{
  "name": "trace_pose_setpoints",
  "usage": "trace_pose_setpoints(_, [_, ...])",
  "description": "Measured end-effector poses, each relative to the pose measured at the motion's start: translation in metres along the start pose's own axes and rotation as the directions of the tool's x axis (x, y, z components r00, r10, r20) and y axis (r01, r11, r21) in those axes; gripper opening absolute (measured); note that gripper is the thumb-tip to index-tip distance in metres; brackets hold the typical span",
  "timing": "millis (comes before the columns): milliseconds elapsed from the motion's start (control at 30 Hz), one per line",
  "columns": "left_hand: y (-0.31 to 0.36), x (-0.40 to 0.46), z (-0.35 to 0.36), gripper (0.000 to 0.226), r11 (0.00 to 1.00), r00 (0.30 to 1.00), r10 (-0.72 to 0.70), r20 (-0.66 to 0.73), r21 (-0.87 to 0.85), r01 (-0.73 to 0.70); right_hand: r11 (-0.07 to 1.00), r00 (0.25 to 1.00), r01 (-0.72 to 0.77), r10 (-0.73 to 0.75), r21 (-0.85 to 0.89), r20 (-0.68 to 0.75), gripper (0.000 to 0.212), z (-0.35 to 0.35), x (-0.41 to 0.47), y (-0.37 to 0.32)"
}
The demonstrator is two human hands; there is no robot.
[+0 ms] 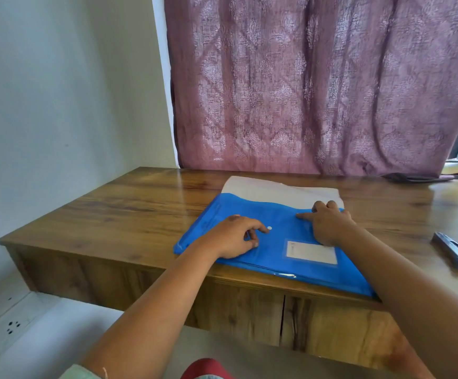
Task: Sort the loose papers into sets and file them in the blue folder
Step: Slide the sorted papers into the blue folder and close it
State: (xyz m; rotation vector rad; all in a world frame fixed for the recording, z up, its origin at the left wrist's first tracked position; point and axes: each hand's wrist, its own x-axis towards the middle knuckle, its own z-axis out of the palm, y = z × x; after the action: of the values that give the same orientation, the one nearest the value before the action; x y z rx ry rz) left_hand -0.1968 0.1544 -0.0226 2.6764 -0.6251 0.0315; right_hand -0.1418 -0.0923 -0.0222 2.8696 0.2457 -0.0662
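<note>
From the head camera I see the blue folder (263,236) lying flat in the lower middle of the frame, on the near part of the wooden desk (113,209), its near edge running along the desk's front lip. A white label (312,252) sits on the folder's front face, and a small white snap button (269,228) shows near its centre. The stack of white papers (279,191) is tucked inside, its upper part sticking out past the folder's mouth toward the top of the frame.

My left hand (236,236) rests on the folder just left of the button, fingers loosely curled, fingertips touching the plastic; it grips nothing that I can make out. My right hand (329,224) lies on the folder right of centre, knuckles bent and fingertips at the folder's upper edge where the papers emerge, the thumb stretched out to the left; I cannot tell whether it pinches the edge or only presses down.

At the right edge of the frame a dark stapler (454,251) lies on the desk, well apart from the folder. A mauve patterned curtain (318,83) fills the upper right.
</note>
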Motion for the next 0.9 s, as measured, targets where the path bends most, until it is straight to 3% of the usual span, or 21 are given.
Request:
trace_pose_setpoints(100, [0.008, 0.012, 0.003, 0.032, 0.999, 0.999, 0.031, 0.021, -0.04, -0.03, 0.99, 0.999, 0.042, -0.045, 0.138, 0.018, 0.065, 0.006, 0.013, 0.017])
trace_pose_setpoints(233, [0.01, 0.031, -0.006, 0.081, 0.981, 0.976, -0.14, 0.17, 0.16, 0.113, 0.948, 0.995, 0.095, -0.098, 0.305, -0.003, 0.07, 0.007, 0.019, 0.041])
trace_pose_setpoints(300, [0.014, 0.045, -0.011, 0.091, 0.952, 0.947, -0.202, 0.252, 0.278, 0.129, 0.942, 0.995, 0.087, -0.099, 0.325, 0.02, 0.072, 0.007, 0.024, 0.053])
trace_pose_setpoints(400, [0.02, 0.073, -0.015, 0.085, 0.959, 0.955, -0.183, 0.234, 0.256, 0.121, 0.957, 0.995, 0.081, -0.092, 0.28, 0.025, 0.058, -0.006, 0.036, 0.052])
trace_pose_setpoints(500, [0.011, 0.091, -0.006, 0.072, 0.956, 0.965, -0.187, 0.182, 0.259, 0.136, 0.961, 0.991, 0.118, -0.098, 0.249, -0.091, 0.04, -0.022, 0.05, 0.034])
trace_pose_setpoints(667, [-0.025, 0.092, 0.01, 0.062, 0.988, 0.981, -0.098, 0.169, 0.134, 0.075, 0.929, 0.969, 0.205, -0.148, 0.309, -0.197, 0.031, -0.024, 0.09, 0.017])
trace_pose_setpoints(800, [-0.04, 0.104, 0.002, 0.066, 0.991, 0.971, -0.048, 0.236, 0.13, 0.017, 0.906, 0.969, 0.172, -0.086, 0.386, -0.23, 0.035, -0.028, 0.127, 0.016])
trace_pose_setpoints(900, [-0.046, 0.112, -0.001, 0.067, 0.997, 0.971, -0.027, 0.237, 0.073, 0.01, 0.923, 0.983, 0.058, 0.013, 0.381, -0.182, 0.045, -0.034, 0.153, 0.014])
